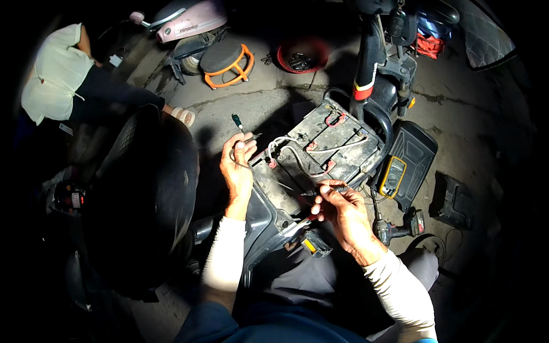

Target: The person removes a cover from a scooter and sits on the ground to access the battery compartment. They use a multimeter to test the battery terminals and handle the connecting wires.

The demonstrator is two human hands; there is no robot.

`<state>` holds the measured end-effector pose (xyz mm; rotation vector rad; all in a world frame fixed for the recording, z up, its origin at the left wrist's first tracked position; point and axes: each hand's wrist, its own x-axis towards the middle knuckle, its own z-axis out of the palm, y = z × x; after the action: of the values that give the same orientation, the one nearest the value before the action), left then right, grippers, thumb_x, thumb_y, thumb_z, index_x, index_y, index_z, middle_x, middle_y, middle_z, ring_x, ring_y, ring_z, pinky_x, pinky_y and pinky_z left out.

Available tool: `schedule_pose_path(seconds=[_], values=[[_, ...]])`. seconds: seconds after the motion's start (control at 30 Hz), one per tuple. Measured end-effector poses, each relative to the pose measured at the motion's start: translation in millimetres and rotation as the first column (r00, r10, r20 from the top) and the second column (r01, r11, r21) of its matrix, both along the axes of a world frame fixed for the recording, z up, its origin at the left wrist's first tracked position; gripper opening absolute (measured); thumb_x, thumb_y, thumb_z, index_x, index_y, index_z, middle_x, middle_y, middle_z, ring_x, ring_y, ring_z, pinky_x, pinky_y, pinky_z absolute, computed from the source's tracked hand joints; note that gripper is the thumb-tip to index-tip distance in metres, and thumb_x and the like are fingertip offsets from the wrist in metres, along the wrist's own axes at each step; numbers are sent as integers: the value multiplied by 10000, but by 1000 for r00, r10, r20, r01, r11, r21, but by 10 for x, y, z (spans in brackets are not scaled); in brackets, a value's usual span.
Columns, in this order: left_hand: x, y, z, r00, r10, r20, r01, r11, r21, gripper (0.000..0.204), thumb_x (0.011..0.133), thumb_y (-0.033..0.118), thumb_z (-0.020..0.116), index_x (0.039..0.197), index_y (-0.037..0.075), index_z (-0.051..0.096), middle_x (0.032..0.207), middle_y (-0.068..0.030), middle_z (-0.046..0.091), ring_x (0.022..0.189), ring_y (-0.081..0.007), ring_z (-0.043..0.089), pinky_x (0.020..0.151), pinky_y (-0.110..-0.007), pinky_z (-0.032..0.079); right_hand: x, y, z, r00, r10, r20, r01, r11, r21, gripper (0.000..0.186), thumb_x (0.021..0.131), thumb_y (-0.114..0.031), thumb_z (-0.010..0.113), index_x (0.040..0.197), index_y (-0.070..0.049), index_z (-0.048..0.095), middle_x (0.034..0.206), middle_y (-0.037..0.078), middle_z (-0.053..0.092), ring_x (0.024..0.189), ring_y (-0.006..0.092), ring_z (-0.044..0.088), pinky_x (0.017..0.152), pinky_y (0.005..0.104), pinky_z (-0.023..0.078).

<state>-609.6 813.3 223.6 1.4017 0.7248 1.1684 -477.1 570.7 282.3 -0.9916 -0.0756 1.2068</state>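
My left hand [237, 171] is closed, left of the battery pack, with a thin dark cable [263, 173] passing through its fingers. A small green-handled screwdriver [237, 121] sticks up just beyond those fingertips; whether they grip it I cannot tell. My right hand [343, 214] pinches near the front of the pack, where the dark cable runs toward it. What lies inside that pinch is partly hidden. Between the hands are several grey, dusty batteries [337, 128] in an electric scooter's frame, joined by a white wire [343, 147] and red-covered terminals [335, 119].
A yellow-edged multimeter [393, 177] rests on a black panel [414, 154] at right. Nearby lie a cordless drill [400, 227] and a black case [452, 200]. Farther off are an orange-framed stool [229, 64] and a red bowl [316, 52]. A person [57, 74] sits at left, beyond the black seat [148, 188].
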Motion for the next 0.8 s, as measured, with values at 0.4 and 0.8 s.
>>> schedule_pose_path(seconds=[0.4, 0.8], values=[[-35, -29, -114, 995, -33, -96, 34, 999, 12, 260, 1043, 79, 602, 1268, -17, 514, 1042, -168, 727, 822, -190, 704, 744, -325, 603, 9, -42, -54, 998, 52, 17, -51, 996, -74, 242, 1022, -166, 664, 1193, 4, 645, 883, 52, 685, 735, 145, 669, 650, 273, 531], [5, -13, -154, 897, 1, -441, -10, 1000, -18, 169, 1093, 173, 503, 1115, 26, 584, 961, -93, 747, 840, -162, 696, 707, -323, 575, -78, 12, -75, 978, 181, 106, -166, 977, -132, 260, 1035, -217, 656, 1196, -13, 651, 913, 26, 677, 772, 108, 652, 681, 253, 497]])
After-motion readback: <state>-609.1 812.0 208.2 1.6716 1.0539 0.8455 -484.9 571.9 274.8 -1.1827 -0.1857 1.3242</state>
